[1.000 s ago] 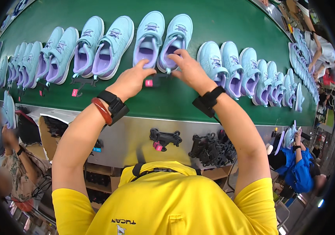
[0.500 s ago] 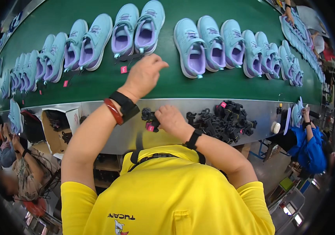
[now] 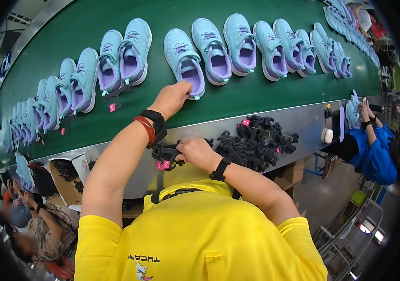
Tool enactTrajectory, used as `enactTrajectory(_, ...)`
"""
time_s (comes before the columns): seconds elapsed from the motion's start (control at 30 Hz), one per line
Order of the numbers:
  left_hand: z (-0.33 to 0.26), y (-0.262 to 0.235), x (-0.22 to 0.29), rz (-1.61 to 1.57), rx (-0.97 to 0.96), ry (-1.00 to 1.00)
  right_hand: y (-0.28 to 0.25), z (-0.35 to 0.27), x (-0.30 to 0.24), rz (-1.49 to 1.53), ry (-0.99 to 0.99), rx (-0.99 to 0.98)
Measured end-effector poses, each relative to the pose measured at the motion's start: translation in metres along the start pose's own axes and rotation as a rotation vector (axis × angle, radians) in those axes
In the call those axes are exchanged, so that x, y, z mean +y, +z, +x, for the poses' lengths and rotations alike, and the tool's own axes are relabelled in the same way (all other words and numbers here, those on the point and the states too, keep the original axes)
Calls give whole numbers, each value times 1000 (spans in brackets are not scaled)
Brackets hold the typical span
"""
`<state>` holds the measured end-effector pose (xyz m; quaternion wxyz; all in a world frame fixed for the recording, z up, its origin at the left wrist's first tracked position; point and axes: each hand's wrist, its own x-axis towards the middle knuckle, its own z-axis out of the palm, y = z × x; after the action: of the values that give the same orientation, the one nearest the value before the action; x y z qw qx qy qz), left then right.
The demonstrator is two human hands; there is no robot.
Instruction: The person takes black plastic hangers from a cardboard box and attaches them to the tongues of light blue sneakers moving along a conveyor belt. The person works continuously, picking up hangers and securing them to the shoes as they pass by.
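I see a person in a blue top [image 3: 377, 154] seated at far right, and another seated person [image 3: 45, 229] at lower left.

A long green conveyor belt [image 3: 116, 126] runs across the view from lower left to upper right, edged on the near side by a grey metal ledge [image 3: 303, 119]. Light blue sneakers with purple insides [image 3: 209, 49] lie on the belt in a row of pairs, toes pointing away, some pairs touching and others apart. Small pink tags [image 3: 112, 107] on black hangers lie on the belt just beside a few pairs. A heap of black plastic hangers [image 3: 261, 140] rests on the metal ledge.
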<state>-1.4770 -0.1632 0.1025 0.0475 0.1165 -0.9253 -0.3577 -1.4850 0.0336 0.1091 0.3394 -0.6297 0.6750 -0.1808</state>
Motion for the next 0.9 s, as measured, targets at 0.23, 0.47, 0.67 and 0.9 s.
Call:
enactTrajectory(0.23, -12, 2, 2, 37, -2, 43, -51, -25, 18, 495, 349, 181)
enactTrajectory(0.47, -13, 6, 4, 39, 78, 48, -84, -19, 38, 655, 655, 335)
enactTrajectory(0.67, -13, 6, 2, 64, 45, 19, -66, -5, 37, 616, 610, 352)
enactTrajectory(0.9, -14, -1, 2, 28, 34, -122, -111, 11, 54, 701, 327, -143)
